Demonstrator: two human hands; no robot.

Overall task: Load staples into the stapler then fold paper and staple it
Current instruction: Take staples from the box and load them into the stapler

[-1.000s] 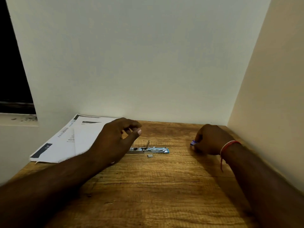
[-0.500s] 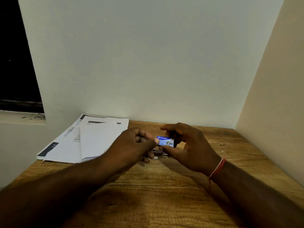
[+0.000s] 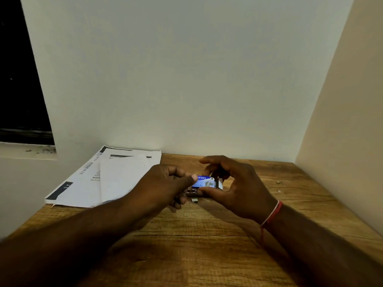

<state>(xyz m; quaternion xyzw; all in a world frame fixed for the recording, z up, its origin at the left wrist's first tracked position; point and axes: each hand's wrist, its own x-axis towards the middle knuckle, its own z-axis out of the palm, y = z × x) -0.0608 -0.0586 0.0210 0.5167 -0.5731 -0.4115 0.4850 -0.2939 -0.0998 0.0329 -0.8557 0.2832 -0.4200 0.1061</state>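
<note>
Two hands met over the middle of the tabletop [image 3: 207,249], nearer its far edge than its near one. The right hand [image 3: 240,189] pinched a small blue staple box [image 3: 204,181], with the thumb under the box's lower edge and the fingers arched over its top. The left hand [image 3: 163,183] came in from the other side: its thumb tip pressed against the box's left end and its other fingers were curled underneath. The box was held just above the wood, its printed face turned toward the camera, and a white part showed at its right end.

Directly under the box lay the stapler [image 3: 191,193], mostly hidden by the fingers, so whether it was open could not be told. Just on the near side of it, a short loose strip of staples [image 3: 194,200] rested on the wood, apart from both hands.

A red thread [image 3: 271,213] circled the right wrist. Printed paper sheets [image 3: 116,179] lay in a loose stack at the far left corner of the tabletop, overhanging its left edge, clear of the left forearm.
</note>
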